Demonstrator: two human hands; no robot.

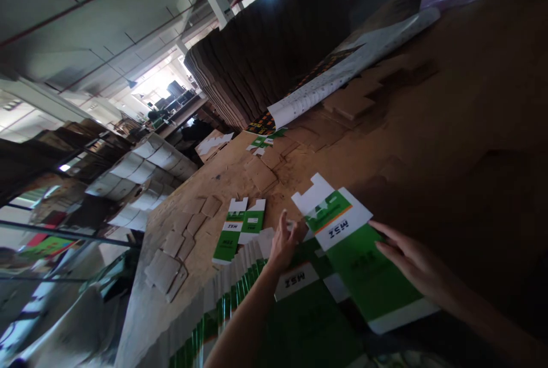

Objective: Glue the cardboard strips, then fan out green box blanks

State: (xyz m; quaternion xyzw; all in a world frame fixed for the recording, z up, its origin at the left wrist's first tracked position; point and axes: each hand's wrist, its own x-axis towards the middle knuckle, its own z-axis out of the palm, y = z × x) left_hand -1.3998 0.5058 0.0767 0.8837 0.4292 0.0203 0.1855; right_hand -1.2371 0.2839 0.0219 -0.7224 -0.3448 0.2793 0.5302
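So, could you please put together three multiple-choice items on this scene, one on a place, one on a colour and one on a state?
1. Where does the right hand rest?
A. on the right edge of the top flat carton
B. on the tall cardboard stack
C. on the rolled white sheet

2. What colours is that top flat carton?
A. red and black
B. green and white
C. plain brown

3. How do the fingers of the left hand stand?
A. clenched in a fist
B. wrapped round a tool
C. spread open at the carton's left edge

Answers:
1 A: its fingertips lie on the carton's right side.
2 B: green panels sit beside white flaps and a white label band.
3 C: the fingers are stretched out by the left edge and hold nothing.
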